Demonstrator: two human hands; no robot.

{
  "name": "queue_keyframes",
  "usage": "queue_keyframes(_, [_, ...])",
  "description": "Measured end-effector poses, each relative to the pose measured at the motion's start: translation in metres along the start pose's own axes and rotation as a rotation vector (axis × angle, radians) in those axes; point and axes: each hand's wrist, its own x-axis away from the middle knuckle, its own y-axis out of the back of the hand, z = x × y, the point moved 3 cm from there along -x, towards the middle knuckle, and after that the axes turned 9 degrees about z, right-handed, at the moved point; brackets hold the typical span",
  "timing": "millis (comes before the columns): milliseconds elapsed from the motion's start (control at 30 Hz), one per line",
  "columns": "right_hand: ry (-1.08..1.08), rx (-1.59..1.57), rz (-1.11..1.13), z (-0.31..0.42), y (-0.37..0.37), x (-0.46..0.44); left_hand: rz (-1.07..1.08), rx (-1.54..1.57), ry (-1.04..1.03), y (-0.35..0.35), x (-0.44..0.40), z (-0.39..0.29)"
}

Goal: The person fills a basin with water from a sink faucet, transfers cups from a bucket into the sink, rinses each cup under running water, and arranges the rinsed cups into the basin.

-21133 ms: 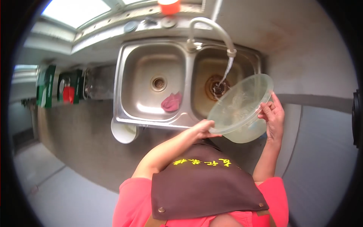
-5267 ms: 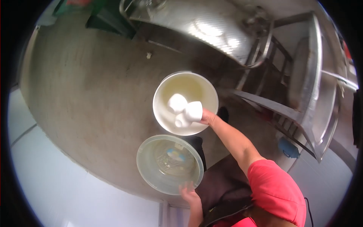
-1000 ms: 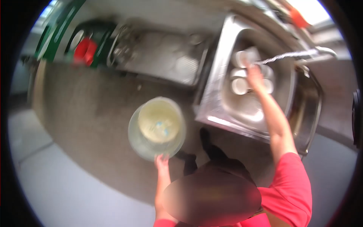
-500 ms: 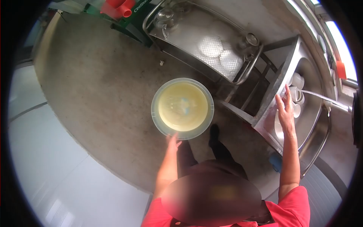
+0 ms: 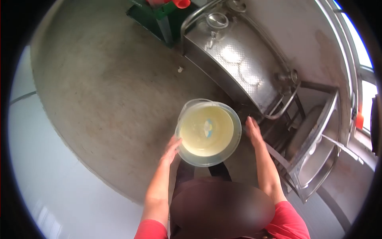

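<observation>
A round translucent plastic bucket (image 5: 237,133) stands in front of me, with pale yellowish liquid (image 5: 199,139) inside. A small blue and white patch (image 5: 208,128) shows within it; I cannot make out what that is. A clear curved edge juts past the rim at the upper left. My left hand (image 5: 172,149) rests against the bucket's left side, fingers extended along the rim. On the opposite side, my right hand (image 5: 253,130) is open, fingers stretched forward, just off the rim with a small gap.
A metal trolley (image 5: 242,59) with glass lids stands ahead to the right. Beyond my right arm is a metal sink (image 5: 314,159), a thin water stream (image 5: 338,144) above it. A green stand (image 5: 157,24) with red parts is at the top. A white scrap (image 5: 180,69) lies on the floor.
My right hand has left the sink's edge and come to the bucket's right side. My left hand has gone from the near rim to the left side. The view has shifted.
</observation>
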Motion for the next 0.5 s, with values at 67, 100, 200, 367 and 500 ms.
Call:
queue_keyframes(67, [-0.388, -0.329, 0.017, -0.061, -0.002, -0.012, 0.052, 0.025, -0.008, -0.007, -0.006, -0.017])
queue_keyframes(100, [-0.317, -0.458, 0.213, -0.088, -0.012, -0.020, 0.049, 0.011, -0.006, -0.009, -0.014, -0.021])
queue_keyframes(200, [-0.306, -0.786, 0.439, -0.105, -0.030, -0.030, -0.054, -0.072, 0.005, 0.007, -0.041, -0.011])
queue_keyframes(367, [-0.191, -0.656, 0.359, -0.088, -0.038, -0.044, -0.229, -0.064, 0.041, 0.001, -0.045, -0.011])
queue_keyframes(500, [-0.205, -0.655, 0.295, -0.077, -0.051, -0.052, -0.213, -0.242, -0.055, 0.007, -0.045, -0.014])
